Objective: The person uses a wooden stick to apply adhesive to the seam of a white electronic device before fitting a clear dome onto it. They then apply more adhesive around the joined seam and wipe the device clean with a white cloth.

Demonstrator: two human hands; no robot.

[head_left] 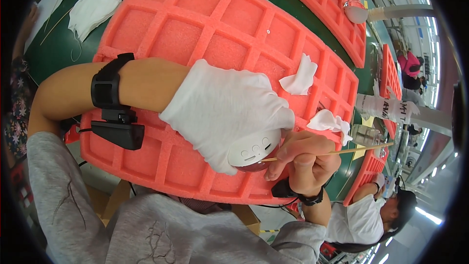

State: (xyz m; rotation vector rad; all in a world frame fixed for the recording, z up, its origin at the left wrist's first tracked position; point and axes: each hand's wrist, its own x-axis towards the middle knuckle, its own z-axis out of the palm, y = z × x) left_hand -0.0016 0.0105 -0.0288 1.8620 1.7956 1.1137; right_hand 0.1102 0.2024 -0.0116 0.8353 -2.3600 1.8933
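A white cotton glove covers my left hand, which is closed around a rounded white plastic device with small slots and circles on its face. Its lower edge looks dark and glossy. Bare-fingered, my right hand pinches a thin wooden stick. The stick's tip touches or lies right against the device's lower edge; which of the two I cannot tell. Both hands are over a pink foam tray divided into square pockets. Part of the device is hidden under the glove.
Crumpled white cloths lie on the tray's right side. Another white cloth is on the green table. More foam trays stand beyond, one bearing rounded white-and-red devices. A metal post rises at right, near a seated person.
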